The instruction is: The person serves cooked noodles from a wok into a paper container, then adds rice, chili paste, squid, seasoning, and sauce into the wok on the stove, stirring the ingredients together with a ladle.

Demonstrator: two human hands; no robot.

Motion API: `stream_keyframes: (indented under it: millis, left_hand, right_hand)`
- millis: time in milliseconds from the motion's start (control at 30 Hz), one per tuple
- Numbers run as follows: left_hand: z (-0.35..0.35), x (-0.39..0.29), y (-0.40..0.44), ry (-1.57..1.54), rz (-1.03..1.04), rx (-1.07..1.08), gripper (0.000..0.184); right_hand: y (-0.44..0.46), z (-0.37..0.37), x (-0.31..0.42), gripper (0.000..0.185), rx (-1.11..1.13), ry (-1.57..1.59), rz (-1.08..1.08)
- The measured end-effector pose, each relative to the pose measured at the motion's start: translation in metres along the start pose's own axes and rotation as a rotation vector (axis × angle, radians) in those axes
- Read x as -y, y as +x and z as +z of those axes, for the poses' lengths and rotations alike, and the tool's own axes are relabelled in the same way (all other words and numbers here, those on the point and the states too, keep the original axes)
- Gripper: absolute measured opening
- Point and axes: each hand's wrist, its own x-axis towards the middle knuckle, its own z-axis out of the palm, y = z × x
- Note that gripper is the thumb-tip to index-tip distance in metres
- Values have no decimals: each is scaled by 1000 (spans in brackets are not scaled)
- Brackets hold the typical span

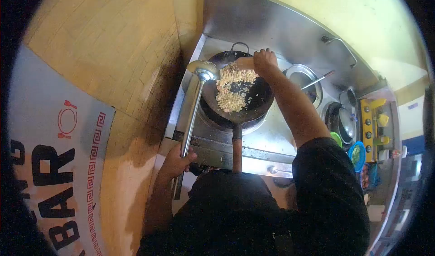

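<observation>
My left hand is closed around the long metal handle of a ladle. The ladle's head is raised beside the left rim of a dark wok. Fried rice with small mixed bits lies in the wok, mostly on its left and far parts. Over the far side of the wok, my right hand grips a small tan object, whose kind I cannot make out. The wok's wooden handle points toward my body, and a loop handle stands at its far rim.
To the right, a round metal pot has a long-handled utensil resting in it. Farther right are a lidded pan, a blue bowl of greens and a yellow rack. A steel splashback rises behind the stove.
</observation>
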Motion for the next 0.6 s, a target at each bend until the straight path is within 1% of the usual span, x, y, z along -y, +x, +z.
stream_keyframes:
  millis: [33, 133, 233, 333, 433, 533, 600]
  left_hand:
    - [0, 0, 0, -10, 0, 3, 33]
    - [1, -3, -1, -34, -14, 5, 31]
    - [3, -8, 0, -39, -30, 4, 29]
    - [5, -5, 0, -28, -19, 20, 29]
    - [7, -6, 1, 3, -26, 42, 31]
    - [9, 2, 4, 20, -20, 24, 32]
    - [10, 0, 3, 3, -45, 7, 32]
  right_hand:
    - [-2, 0, 2, 32, -22, 7, 12]
    - [-2, -8, 2, 34, 107, 0, -29]
    - [-6, -4, -4, 32, 75, 6, 47]
    - [-9, 14, -14, 21, -204, -15, 13]
    - [-6, 18, -12, 22, -98, 11, -14]
    - [-10, 21, -9, 23, -153, 57, 35]
    - [-11, 21, -14, 24, -140, 33, 15]
